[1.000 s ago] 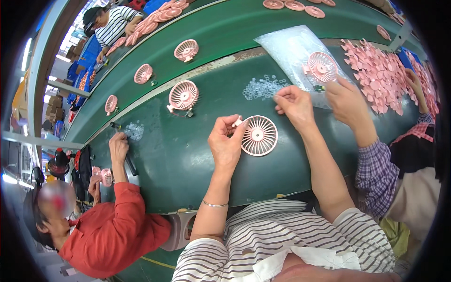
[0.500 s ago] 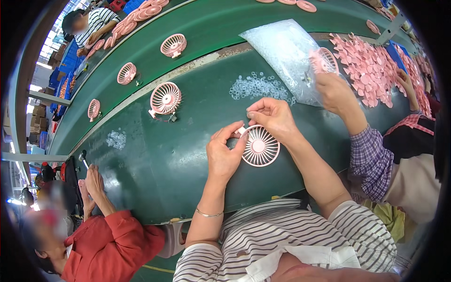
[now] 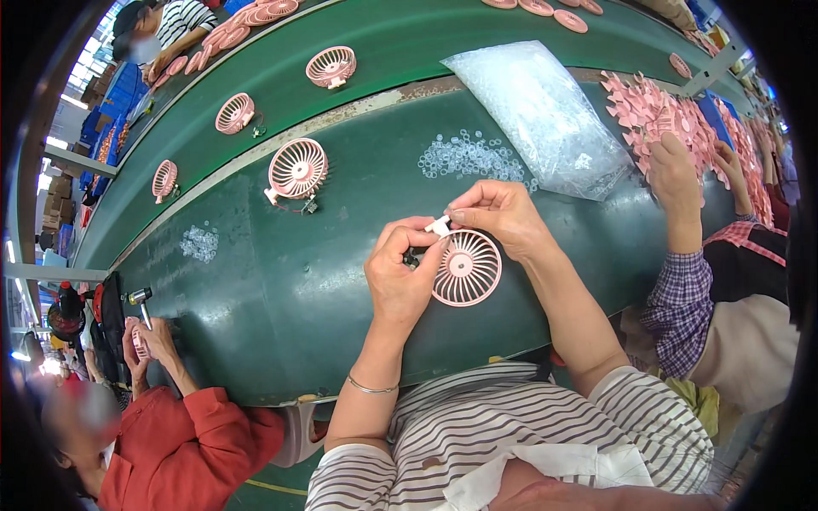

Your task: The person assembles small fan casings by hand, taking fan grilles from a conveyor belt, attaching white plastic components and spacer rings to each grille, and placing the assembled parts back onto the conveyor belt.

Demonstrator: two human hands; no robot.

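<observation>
In front of me my left hand is closed round the short pale stem of a round pink fan housing. Radial slats and a small hub fill its face, and a dark bit shows by my left fingers. Thumb and forefinger of my right hand pinch together at the free end of the stem. Whatever sits between those fingertips is too small to make out. Beyond my hands lies a loose heap of small clear rings.
A clear plastic bag lies behind the rings, beside a heap of pink parts where a co-worker reaches. Another fan housing with wires rests left. More housings sit on the green conveyor belt. A red-sleeved co-worker holds a hammer.
My right fingertips have closed onto the end of the stem. The right-hand co-worker's hand has moved from beside the bag to the pink parts, and the fan housing it held no longer shows there.
</observation>
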